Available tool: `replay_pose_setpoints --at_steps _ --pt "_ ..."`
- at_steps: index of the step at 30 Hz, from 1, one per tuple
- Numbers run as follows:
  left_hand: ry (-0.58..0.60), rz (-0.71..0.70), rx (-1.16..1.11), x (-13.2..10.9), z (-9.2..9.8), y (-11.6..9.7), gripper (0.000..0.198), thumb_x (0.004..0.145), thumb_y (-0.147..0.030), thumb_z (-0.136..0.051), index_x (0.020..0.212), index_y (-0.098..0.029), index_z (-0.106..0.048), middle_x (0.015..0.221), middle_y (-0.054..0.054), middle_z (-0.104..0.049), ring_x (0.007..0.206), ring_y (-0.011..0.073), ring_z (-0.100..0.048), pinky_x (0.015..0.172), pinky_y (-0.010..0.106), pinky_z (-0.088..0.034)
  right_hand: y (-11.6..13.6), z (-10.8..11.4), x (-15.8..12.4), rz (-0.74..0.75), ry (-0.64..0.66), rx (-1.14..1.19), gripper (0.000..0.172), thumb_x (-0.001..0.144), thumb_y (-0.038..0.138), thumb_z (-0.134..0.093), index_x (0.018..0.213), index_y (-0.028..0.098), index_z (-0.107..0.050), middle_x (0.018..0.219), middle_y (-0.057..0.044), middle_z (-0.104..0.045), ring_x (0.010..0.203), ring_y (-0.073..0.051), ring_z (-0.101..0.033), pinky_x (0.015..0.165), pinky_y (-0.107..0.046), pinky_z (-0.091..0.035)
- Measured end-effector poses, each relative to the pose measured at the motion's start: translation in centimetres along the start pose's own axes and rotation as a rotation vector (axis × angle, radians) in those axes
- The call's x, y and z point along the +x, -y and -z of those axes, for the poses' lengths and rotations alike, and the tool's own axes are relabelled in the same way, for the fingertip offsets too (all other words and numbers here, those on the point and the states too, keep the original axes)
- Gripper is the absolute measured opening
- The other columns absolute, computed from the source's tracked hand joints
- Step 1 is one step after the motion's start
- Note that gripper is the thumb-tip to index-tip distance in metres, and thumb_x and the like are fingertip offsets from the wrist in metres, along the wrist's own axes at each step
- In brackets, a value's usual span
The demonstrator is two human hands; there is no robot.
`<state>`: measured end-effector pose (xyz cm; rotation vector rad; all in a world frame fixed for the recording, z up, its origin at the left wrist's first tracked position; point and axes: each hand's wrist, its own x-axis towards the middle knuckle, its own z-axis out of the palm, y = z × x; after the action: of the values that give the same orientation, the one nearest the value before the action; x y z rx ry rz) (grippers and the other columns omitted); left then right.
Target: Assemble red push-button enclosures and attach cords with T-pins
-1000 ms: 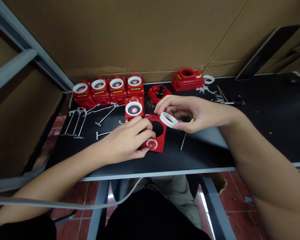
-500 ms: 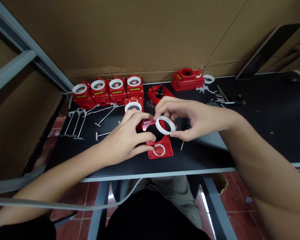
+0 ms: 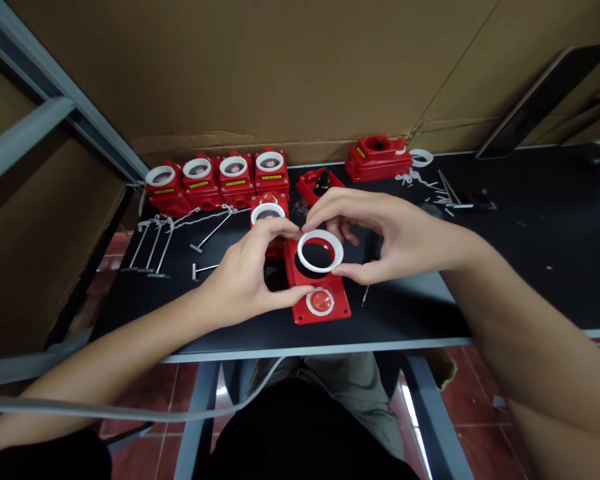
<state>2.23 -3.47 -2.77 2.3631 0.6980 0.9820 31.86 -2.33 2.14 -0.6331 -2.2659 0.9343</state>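
A white ring (image 3: 339,255) is pinched at its edge between the thumb and fingers of my right hand (image 3: 380,230). It hovers over, or rests on, the round opening of a red cover (image 3: 297,270); I cannot tell whether they touch. The cover lies near the front of the black table, and its lower part carries a red round lens (image 3: 321,301) with a white rim. My left hand (image 3: 247,273) grips the cover from the left, thumb beside the lens and fingertips at the top edge near the ring. Part of that edge is hidden by the fingers.
Several red boxes with white rings (image 3: 198,168) line the back left. T-handled tools (image 3: 209,233) and white string lie before them. Behind my right hand are an open red housing (image 3: 320,185), a red box (image 3: 377,160) and a loose white ring (image 3: 422,158).
My right hand has moved the white ring left and turned it flatter over the cover's opening. My left fingers have drawn back from the opening to the cover's edge.
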Motion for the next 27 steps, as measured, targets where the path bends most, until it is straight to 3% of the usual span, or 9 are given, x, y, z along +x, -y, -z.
replay_pose_setpoints --at_steps 13,27 --pt "-0.028 -0.06 0.081 -0.2 -0.6 -0.4 0.074 0.095 -0.043 -0.104 0.149 -0.026 -0.057 0.139 0.008 -0.081 0.121 0.027 -0.088 0.104 0.036 -0.077 0.2 0.2 -0.4 0.068 0.077 -0.092 0.045 0.101 0.043 -0.096 0.14 0.024 -0.082 0.127 -0.008 -0.078 0.095 -0.016 -0.069 0.076 -0.027 -0.058" --pt "-0.076 -0.074 -0.021 0.2 -0.4 0.6 0.068 0.094 -0.046 -0.104 0.145 -0.028 -0.063 0.135 0.009 -0.081 0.12 0.0288 -0.088 0.101 0.039 -0.077 -0.8 -0.3 0.1 0.175 -0.035 -0.126 0.042 0.099 0.042 -0.099 0.133 0.022 -0.082 0.124 -0.008 -0.08 0.092 -0.016 -0.067 0.073 -0.027 -0.053"
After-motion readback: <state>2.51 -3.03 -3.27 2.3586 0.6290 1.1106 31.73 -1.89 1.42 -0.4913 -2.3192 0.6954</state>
